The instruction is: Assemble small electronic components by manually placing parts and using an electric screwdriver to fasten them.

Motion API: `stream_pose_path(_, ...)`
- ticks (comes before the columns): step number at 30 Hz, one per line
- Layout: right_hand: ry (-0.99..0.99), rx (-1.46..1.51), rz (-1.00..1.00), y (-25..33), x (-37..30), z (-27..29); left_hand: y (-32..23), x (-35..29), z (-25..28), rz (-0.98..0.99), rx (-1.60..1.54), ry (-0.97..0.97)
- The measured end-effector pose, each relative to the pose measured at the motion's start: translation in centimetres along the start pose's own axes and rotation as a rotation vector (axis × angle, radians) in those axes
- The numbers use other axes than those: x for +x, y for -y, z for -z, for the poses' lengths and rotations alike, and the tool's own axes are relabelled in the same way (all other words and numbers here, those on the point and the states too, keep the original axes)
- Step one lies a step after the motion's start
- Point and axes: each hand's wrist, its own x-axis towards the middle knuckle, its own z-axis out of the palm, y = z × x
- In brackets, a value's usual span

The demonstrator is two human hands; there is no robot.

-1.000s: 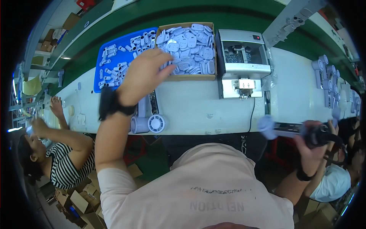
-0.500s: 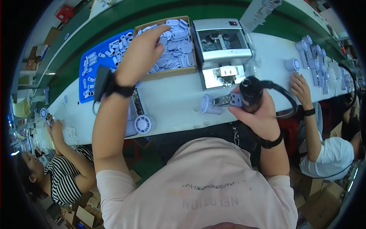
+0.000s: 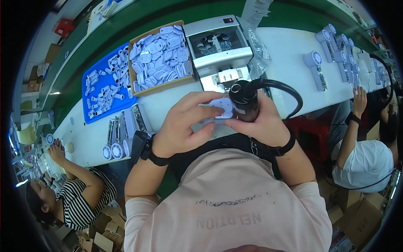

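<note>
My left hand [image 3: 184, 122] pinches a pale lilac plastic cover [image 3: 222, 105] between thumb and fingers, in front of my body. Close beside it, my right hand [image 3: 268, 119] is wrapped round a black, corded electric screwdriver [image 3: 244, 98]. The two hands nearly meet over the near edge of the bench. A pale part shows under the cover, mostly hidden by my fingers; whether my right hand also grips it, I cannot tell. Just beyond the hands stands a silver screw feeder [image 3: 220, 61], with loose screws behind its window.
A cardboard box [image 3: 166, 86] of lilac covers stands left of the feeder, beside a blue tray [image 3: 90, 115] of small parts. Several lilac fan bodies [image 3: 115, 145] lie left of me; more [image 3: 317, 69] stand right. The screwdriver's cable [image 3: 294, 90] loops rightward. Co-workers sit on both sides.
My left hand has come back from the box with a lilac cover and joined my right hand. The right hand keeps the screwdriver; the fan body at it is now mostly hidden. The view has shifted.
</note>
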Motion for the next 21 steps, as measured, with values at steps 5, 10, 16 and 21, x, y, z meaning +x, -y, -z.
stream_pose_path(5, -0.003, 0.038, 0.007, -0.7, -0.2, -0.3, 0.0, -0.7, -1.3, -0.184, 0.318, 0.016)
stream_pose_path(10, 0.093, -0.068, -0.086, -1.0, -0.6, -0.3, 2.1, -2.0, -1.0, -0.220, 0.111, -0.002)
stream_pose_path(16, -0.095, 0.251, -0.122, 0.4, -0.7, 1.4, 2.4, -2.7, -2.1, -0.130, -0.048, -0.137)
stream_pose_path(21, -0.230, 0.423, 0.491, 3.9, 2.7, 3.2, 2.1, -3.0, -3.7, -0.140, 0.014, -0.302)
